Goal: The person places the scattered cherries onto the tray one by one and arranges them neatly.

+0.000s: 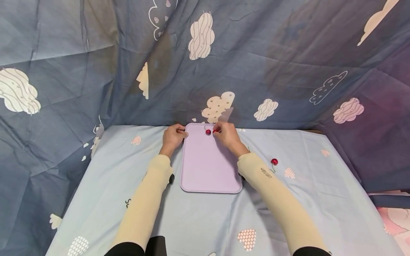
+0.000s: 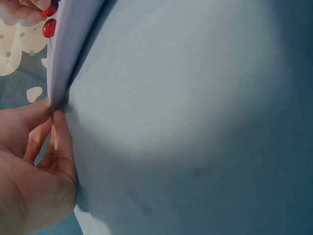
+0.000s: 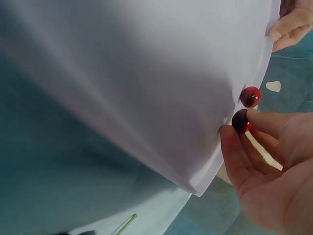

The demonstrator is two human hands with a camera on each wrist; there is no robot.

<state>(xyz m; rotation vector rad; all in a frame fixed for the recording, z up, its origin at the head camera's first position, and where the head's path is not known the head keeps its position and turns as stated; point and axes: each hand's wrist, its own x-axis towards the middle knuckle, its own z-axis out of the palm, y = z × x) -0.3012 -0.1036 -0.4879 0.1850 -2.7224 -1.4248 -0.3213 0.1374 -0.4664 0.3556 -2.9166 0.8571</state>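
Observation:
A lilac rectangular tray [image 1: 208, 163] lies on the cloth-covered table. At its far left corner, my left hand [image 1: 173, 138] pinches the rim between thumb and fingers. My right hand [image 1: 228, 136] is over the far right part of the tray. Its thumb and fingertips hold a dark red cherry [image 3: 239, 121] at the far rim, with a pale stem running toward the palm. Just left of it, a second cherry [image 1: 208, 132] rests on the tray, its stem pointing to the far side. The right hand partly hides the held cherry in the head view.
To the right of the tray, a cherry [image 1: 274, 161] with a green stem lies on the pale blue cloth [image 1: 307, 199]. Another green stem [image 3: 124, 224] shows near the right forearm. A dark cloud-patterned curtain [image 1: 250, 64] hangs right behind the table's far edge.

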